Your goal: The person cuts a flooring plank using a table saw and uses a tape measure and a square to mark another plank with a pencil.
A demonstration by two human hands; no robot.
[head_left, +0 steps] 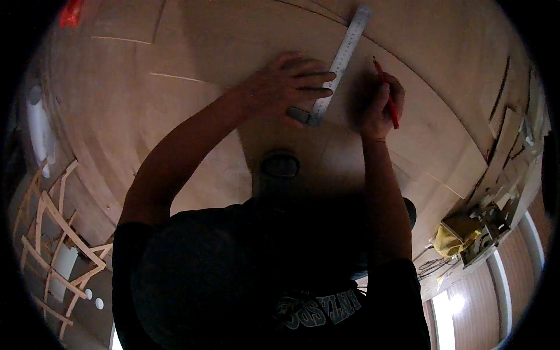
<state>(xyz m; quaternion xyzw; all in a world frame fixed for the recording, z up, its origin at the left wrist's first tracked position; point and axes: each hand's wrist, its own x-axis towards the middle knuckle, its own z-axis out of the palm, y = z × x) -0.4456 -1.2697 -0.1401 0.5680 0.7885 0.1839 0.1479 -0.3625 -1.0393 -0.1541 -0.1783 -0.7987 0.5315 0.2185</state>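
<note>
A steel ruler (351, 44) with a short dark handle (301, 115) at its lower end lies at a slant on tan wooden sheet (216, 41). My left hand (291, 87) rests with outstretched, spread fingertips on the lower part of the ruler, its thumb near the handle. Just right of the ruler, my right hand (379, 108) grips a red pencil (394, 114), whose tip points up toward the ruler's upper part. A long curved line or seam runs across the wood under the ruler and down to the right.
Thin wooden offcuts (76, 239) and a white roll (38, 122) are at the left edge. A red item (70, 14) is at top left. Narrow strips (507, 134), a yellow cloth (449, 239) and cables line the right edge. A dark shoe (280, 164) is below my hands.
</note>
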